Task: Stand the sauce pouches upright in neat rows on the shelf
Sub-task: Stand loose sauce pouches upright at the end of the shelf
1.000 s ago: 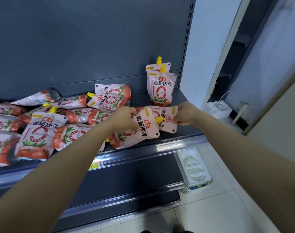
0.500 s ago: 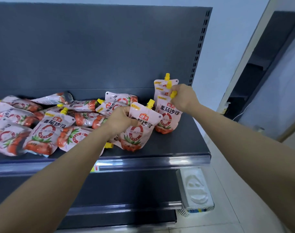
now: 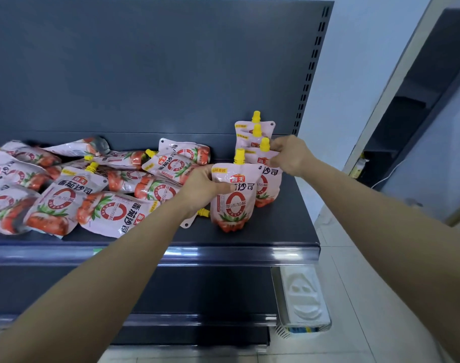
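Note:
Pink tomato sauce pouches with yellow caps lie on a dark grey shelf point(image 3: 289, 231). My left hand point(image 3: 205, 186) grips the left edge of a front pouch point(image 3: 234, 203) that stands upright near the shelf's front right. My right hand point(image 3: 289, 155) pinches the top of a second pouch point(image 3: 269, 184) standing just behind it. Two more upright pouches point(image 3: 253, 129) stand in a line behind these, against the back panel. A heap of several pouches point(image 3: 103, 195) lies flat and jumbled across the left and middle of the shelf.
The shelf's back panel point(image 3: 145, 74) rises behind the pouches, with a slotted upright point(image 3: 310, 69) at its right end. A glossy price rail point(image 3: 223, 254) runs along the front edge. A white plastic object point(image 3: 302, 297) sits on the floor at the lower right.
Both hands lifted pouches from the flat heap and stood them up. The left-hand pouch moved right into line in front of the right-hand pouch, which now stands behind it.

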`<act>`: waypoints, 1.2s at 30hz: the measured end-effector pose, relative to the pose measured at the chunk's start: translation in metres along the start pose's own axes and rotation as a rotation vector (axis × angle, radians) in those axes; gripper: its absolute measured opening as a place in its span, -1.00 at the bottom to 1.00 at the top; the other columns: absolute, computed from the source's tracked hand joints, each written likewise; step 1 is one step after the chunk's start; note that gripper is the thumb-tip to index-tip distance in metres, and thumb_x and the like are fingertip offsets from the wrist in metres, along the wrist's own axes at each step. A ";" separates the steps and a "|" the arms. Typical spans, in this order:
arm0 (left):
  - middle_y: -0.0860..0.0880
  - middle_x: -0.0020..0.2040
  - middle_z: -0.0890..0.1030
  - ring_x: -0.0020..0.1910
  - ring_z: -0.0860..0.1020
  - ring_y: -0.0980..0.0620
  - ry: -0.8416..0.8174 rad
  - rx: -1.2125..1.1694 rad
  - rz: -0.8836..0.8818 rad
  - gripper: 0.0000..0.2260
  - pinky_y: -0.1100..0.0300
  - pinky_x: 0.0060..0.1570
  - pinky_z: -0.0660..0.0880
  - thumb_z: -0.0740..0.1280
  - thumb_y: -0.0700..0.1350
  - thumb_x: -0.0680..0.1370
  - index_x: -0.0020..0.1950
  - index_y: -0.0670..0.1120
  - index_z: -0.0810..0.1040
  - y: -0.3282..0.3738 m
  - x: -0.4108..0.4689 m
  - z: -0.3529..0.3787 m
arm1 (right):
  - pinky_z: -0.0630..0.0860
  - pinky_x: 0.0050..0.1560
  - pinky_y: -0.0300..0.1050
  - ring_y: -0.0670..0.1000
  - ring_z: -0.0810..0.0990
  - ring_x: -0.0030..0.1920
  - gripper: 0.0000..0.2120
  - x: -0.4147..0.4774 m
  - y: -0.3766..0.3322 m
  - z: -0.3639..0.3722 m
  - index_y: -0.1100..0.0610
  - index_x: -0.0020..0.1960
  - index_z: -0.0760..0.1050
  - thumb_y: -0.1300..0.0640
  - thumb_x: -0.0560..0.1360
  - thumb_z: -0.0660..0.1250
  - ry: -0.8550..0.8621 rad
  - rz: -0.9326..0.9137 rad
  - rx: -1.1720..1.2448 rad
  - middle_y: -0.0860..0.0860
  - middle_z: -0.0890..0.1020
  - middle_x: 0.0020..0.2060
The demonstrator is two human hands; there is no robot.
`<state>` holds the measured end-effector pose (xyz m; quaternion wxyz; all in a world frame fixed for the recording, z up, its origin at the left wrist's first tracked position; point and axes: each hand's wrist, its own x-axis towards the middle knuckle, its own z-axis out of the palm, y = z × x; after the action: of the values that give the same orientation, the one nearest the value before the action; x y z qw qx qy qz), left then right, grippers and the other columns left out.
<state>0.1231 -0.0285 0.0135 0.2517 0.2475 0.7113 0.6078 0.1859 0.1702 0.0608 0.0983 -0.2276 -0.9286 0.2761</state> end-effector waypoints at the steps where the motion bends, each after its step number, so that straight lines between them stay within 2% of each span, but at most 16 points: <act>1: 0.05 -0.14 0.69 -0.19 0.68 0.12 -0.010 0.005 -0.006 -0.81 0.30 -0.30 0.59 0.43 -0.28 0.42 -0.07 -0.02 0.60 0.000 -0.001 -0.001 | 0.47 -0.02 -0.13 0.08 0.57 -0.02 -0.68 -0.001 0.004 0.000 0.22 0.18 0.59 0.32 0.42 0.40 -0.013 0.019 0.034 0.13 0.64 0.08; 7: -0.02 -0.09 0.70 -0.12 0.68 0.03 -0.008 0.045 -0.047 -0.86 0.20 -0.18 0.60 0.46 -0.22 0.40 -0.10 -0.03 0.63 -0.002 -0.004 -0.014 | 0.37 -0.12 -0.20 0.03 0.51 -0.13 -0.76 0.003 0.006 -0.001 0.24 0.11 0.64 0.26 0.45 0.40 0.012 0.028 0.008 0.12 0.63 -0.09; 11: -0.06 -0.10 0.70 -0.17 0.69 0.02 0.017 0.048 -0.062 -0.83 0.19 -0.24 0.62 0.48 -0.22 0.37 -0.06 -0.08 0.63 -0.001 -0.004 -0.007 | 0.38 -0.11 -0.19 0.04 0.51 -0.13 -0.77 0.002 0.006 -0.002 0.26 0.10 0.64 0.27 0.45 0.40 0.000 0.026 -0.010 0.14 0.63 -0.11; 16: -0.03 -0.15 0.68 -0.26 0.67 0.12 0.034 0.023 -0.021 -0.86 0.28 -0.30 0.60 0.47 -0.25 0.39 -0.12 -0.05 0.63 0.002 -0.004 0.016 | 0.36 -0.08 -0.21 0.03 0.50 -0.08 -0.69 -0.001 0.008 -0.006 0.23 0.16 0.62 0.37 0.44 0.35 -0.033 0.010 -0.054 0.14 0.64 0.00; 19: -0.07 -0.08 0.68 -0.17 0.67 0.05 0.038 0.033 -0.021 -0.87 0.18 -0.17 0.61 0.46 -0.23 0.40 -0.10 -0.04 0.63 0.002 -0.002 0.026 | 0.35 -0.11 -0.20 0.03 0.48 -0.12 -0.69 -0.003 0.009 -0.008 0.22 0.16 0.62 0.36 0.44 0.34 -0.021 0.008 -0.072 0.06 0.56 -0.14; 22: -0.11 -0.01 0.68 -0.10 0.66 0.00 0.046 0.054 -0.017 -0.83 0.11 -0.08 0.60 0.45 -0.23 0.41 -0.02 -0.10 0.63 0.004 -0.002 0.034 | 0.40 -0.11 -0.16 0.04 0.51 -0.11 -0.73 -0.004 0.011 -0.008 0.22 0.14 0.63 0.34 0.45 0.34 0.005 0.004 -0.076 0.09 0.61 -0.12; 25: -0.06 -0.02 0.67 -0.16 0.64 0.10 0.076 0.094 -0.003 -0.80 0.26 -0.20 0.58 0.44 -0.23 0.43 0.04 -0.11 0.62 0.008 -0.008 0.046 | 0.48 -0.10 -0.13 0.04 0.54 -0.11 -0.76 -0.008 0.019 -0.015 0.23 0.10 0.64 0.33 0.46 0.34 0.017 -0.012 -0.083 0.14 0.67 -0.02; 29: 0.00 -0.04 0.65 -0.20 0.60 0.20 0.106 0.126 -0.024 -0.80 0.41 -0.34 0.52 0.41 -0.22 0.45 0.07 -0.09 0.60 0.007 -0.015 0.041 | 0.41 -0.11 -0.17 0.06 0.55 -0.09 -0.74 -0.009 0.013 -0.015 0.22 0.09 0.64 0.35 0.46 0.29 0.031 -0.060 -0.111 0.14 0.67 0.00; 32: -0.05 0.03 0.66 -0.12 0.62 0.09 0.140 0.132 -0.027 -0.80 0.29 -0.20 0.55 0.40 -0.21 0.47 0.08 -0.08 0.58 0.008 -0.021 0.037 | 0.53 -0.02 -0.07 0.13 0.60 0.02 -0.76 -0.011 0.007 -0.014 0.26 0.05 0.65 0.37 0.46 0.28 0.047 -0.107 -0.125 0.16 0.67 0.01; 36: -0.07 0.04 0.66 -0.03 0.62 0.04 0.125 0.203 -0.014 -0.82 0.14 -0.02 0.56 0.41 -0.21 0.46 0.04 -0.09 0.56 0.011 -0.024 0.033 | 0.55 0.08 -0.03 0.15 0.62 0.05 -0.77 -0.015 0.004 -0.018 0.23 0.03 0.66 0.34 0.50 0.25 0.113 -0.128 -0.136 0.15 0.68 0.02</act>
<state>0.1631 -0.0181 0.0212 0.1847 0.2284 0.7852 0.5452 0.2059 0.1743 0.0727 0.1524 -0.1890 -0.9508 0.1923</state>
